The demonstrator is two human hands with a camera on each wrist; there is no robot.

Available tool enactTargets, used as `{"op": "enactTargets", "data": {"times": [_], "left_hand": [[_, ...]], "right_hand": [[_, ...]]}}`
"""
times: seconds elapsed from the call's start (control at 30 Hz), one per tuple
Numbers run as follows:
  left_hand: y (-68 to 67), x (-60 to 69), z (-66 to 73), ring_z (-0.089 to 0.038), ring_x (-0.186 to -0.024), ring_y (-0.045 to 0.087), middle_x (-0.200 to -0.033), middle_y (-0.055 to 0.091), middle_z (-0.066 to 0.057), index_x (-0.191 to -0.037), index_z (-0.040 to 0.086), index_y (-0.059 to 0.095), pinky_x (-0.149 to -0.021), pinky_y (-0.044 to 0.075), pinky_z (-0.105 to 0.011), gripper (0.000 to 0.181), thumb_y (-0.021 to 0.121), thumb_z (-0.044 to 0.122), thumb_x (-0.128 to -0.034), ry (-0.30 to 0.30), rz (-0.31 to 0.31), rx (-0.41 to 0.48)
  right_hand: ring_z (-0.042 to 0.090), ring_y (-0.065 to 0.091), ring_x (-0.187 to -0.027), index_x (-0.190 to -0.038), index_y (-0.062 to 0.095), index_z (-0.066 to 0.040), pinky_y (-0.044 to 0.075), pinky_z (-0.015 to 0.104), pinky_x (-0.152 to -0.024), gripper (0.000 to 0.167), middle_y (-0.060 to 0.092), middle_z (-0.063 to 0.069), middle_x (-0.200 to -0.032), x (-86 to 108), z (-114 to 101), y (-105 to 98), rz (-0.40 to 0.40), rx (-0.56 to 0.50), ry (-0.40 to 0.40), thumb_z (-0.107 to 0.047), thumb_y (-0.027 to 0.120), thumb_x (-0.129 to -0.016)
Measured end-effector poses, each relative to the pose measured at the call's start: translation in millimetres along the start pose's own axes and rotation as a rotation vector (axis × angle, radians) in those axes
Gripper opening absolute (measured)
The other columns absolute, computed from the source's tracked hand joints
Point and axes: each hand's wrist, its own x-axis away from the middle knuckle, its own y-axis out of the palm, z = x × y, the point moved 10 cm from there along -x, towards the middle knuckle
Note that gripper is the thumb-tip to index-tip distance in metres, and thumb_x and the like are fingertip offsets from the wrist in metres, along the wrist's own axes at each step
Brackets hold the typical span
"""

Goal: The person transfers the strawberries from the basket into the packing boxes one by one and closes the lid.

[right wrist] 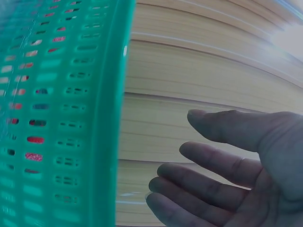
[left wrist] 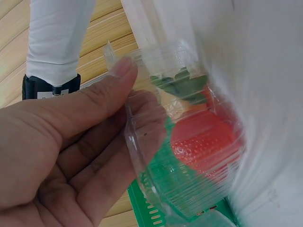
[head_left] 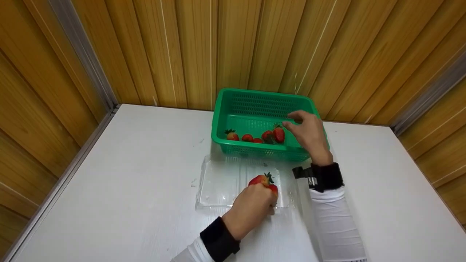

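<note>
My left hand (head_left: 251,206) is at the near right part of a clear plastic container (head_left: 218,185), beside strawberries (head_left: 259,179) lying in it. The left wrist view has the thumb and fingers of this hand (left wrist: 94,127) pinching the container's thin edge, with a red strawberry (left wrist: 206,142) behind the clear wall. Over the right side of a green basket (head_left: 255,148) hovers my right hand (head_left: 310,135), thumb and fingers apart and holding nothing. Several strawberries (head_left: 279,135) lie along the basket's near side. From the right wrist, the hand (right wrist: 227,170) appears beside the basket's rim (right wrist: 111,118).
The basket stands at the back of a white table (head_left: 153,163), close to a wood-patterned wall (head_left: 196,54). Directly in front of it lies the container. Similar panels (head_left: 32,109) rise at the left and right sides.
</note>
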Motion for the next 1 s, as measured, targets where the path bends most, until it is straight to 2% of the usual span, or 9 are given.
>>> {"op": "enactTargets", "data": {"times": [0.1, 0.3, 0.5, 0.73, 1.0], "left_hand": [[-1.3, 0.7, 1.4, -0.006, -0.065, 0.056, -0.067, 0.068, 0.007, -0.072, 0.017, 0.079, -0.066, 0.052, -0.018, 0.017, 0.094, 0.008, -0.0771, 0.019, 0.023, -0.015], [-1.0, 1.6, 2.1, -0.006, -0.065, 0.057, -0.067, 0.068, 0.008, -0.072, 0.017, 0.079, -0.064, 0.05, -0.017, 0.018, 0.095, 0.012, -0.0752, 0.019, 0.029, -0.011], [-3.5, 1.0, 1.6, -0.007, -0.065, 0.059, -0.068, 0.067, 0.007, -0.072, 0.018, 0.078, -0.065, 0.052, -0.019, 0.019, 0.096, 0.014, -0.0747, 0.013, 0.029, -0.041], [-3.2, 0.7, 1.5, -0.008, -0.065, 0.058, -0.068, 0.068, 0.006, -0.072, 0.016, 0.079, -0.065, 0.053, -0.019, 0.018, 0.096, 0.015, -0.0755, 0.009, 0.017, -0.03], [-4.1, 0.7, 1.2, -0.007, -0.064, 0.057, -0.067, 0.068, 0.007, -0.073, 0.018, 0.079, -0.065, 0.052, -0.018, 0.018, 0.096, 0.015, -0.0759, 0.011, 0.024, -0.038]], "right_hand": [[0.043, 0.061, -0.122, -0.129, 0.068, 0.01, 0.048, 0.054, -0.103, 0.037, 0.068, 0.028, -0.129, -1.9, 4, 3, -0.008, 0.014, 0.013, -0.013, 0.073, -0.101], [0.044, 0.061, -0.12, -0.13, 0.067, 0.012, 0.049, 0.055, -0.1, 0.037, 0.067, 0.03, -0.129, -5.9, 11, 7, -0.021, 0.042, 0.017, -0.01, 0.072, -0.1], [0.044, 0.062, -0.118, -0.129, 0.067, 0.012, 0.05, 0.056, -0.098, 0.038, 0.068, 0.031, -0.127, -12.4, 15, 9, -0.022, 0.072, 0.018, -0.011, 0.073, -0.1], [0.043, 0.062, -0.119, -0.13, 0.066, 0.013, 0.051, 0.056, -0.098, 0.04, 0.067, 0.031, -0.129, -16.4, 25, 13, -0.042, 0.092, 0.045, -0.011, 0.074, -0.099], [0.045, 0.064, -0.116, -0.126, 0.068, 0.014, 0.051, 0.056, -0.095, 0.037, 0.068, 0.032, -0.126, -20.4, 30, 22, -0.054, 0.101, 0.034, -0.01, 0.073, -0.099]]}}
